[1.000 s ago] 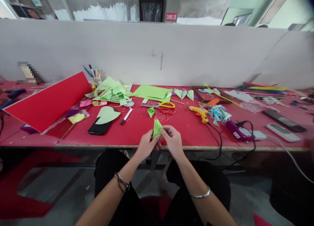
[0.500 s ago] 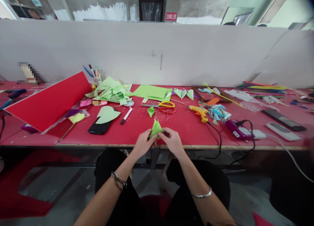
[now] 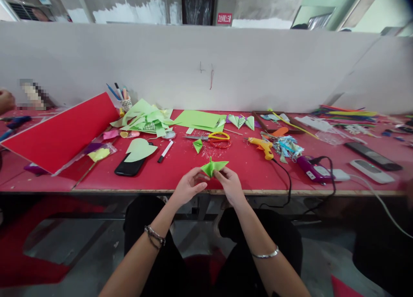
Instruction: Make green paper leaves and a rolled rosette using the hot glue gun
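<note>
Head view: folded green paper (image 3: 213, 165) – the right hand (image 3: 230, 187) is pinching it near the middle of the counter's (image 3: 258, 176) front edge; the left hand (image 3: 188, 187) is meeting its left end, thumb standing apart, grip unclear. Scissors (image 3: 209, 137) are lying nearer the back edge.

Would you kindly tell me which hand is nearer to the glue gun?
The right hand. It pinches the folded paper, left of the glue gun and closer to the camera; the left hand is farther left, at the paper's other side.
</note>
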Available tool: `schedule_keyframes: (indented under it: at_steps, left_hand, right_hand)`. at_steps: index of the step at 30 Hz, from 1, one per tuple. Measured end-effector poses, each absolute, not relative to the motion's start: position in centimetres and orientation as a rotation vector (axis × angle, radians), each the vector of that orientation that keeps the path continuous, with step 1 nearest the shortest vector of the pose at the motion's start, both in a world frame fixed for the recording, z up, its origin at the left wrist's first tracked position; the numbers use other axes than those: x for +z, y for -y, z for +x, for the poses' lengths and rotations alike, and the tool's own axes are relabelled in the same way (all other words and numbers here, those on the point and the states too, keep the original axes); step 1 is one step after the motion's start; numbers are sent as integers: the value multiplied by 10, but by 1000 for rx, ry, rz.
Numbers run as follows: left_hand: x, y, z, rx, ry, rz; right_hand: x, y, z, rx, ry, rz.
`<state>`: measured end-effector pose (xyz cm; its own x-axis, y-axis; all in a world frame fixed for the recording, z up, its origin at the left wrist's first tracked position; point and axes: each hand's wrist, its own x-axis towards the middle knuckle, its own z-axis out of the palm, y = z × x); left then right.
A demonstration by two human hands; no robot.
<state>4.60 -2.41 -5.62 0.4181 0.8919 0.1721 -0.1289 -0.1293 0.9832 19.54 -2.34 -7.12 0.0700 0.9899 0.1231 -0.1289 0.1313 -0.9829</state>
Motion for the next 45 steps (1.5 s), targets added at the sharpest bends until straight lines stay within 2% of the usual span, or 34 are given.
schedule_keyframes:
  at_steps: [10,16,22,35,40,45]
  left_hand:
    - [-68,15,60,1242,-1038,1441]
    - [-63,17,67,1264,-1148,1478]
    - [-64,16,70,1285,-1079,1408]
    - [-63,17,74,1282,-907,1202]
    - [-56,18,74,1459,-969,1186]
    - [-52,15,70,1395,-949,1230]
  right_hand:
    - [-67,25,184,1129,1222,-1001]
    - [-69,28,172,797,1087,-1044]
    - [-65,35,172,595,1372,-1084]
    - [-60,32,170,897,1087,-1061]
    - [-62,33,172,937,1076,-1032]
    - [-69,30,175,971,1094,-1038]
